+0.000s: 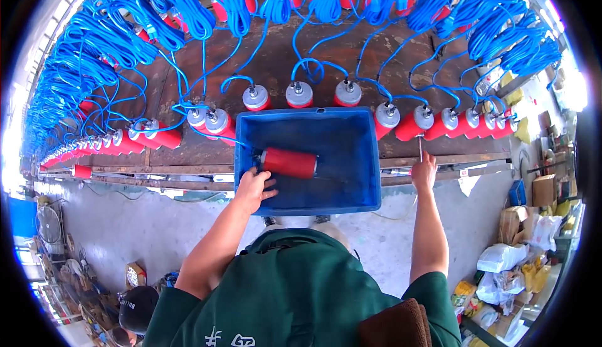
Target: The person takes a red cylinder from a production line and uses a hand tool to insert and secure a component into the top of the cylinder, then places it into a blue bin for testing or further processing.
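A red cylinder with a grey cap (290,163), blurred by motion, lies tilted inside a blue plastic bin (307,210); a blue cable runs to its capped end. Beside that end is my left hand (253,189), its fingers spread just below the cylinder; whether the thumb touches it I cannot tell. To the right of the bin, my right hand (425,170) is closed on a thin rod-like tool (421,149). The rod points up at a red cylinder with a grey cap (414,126) at the table's near edge; its handle is mostly hidden in my fingers.
More red cylinders with cables line the brown table (207,87) on both sides and behind the bin. Bundles of blue cable (226,2) hang in an arc above. Bags and boxes (501,258) stand at right. A person in a dark cap (138,308) is at lower left.
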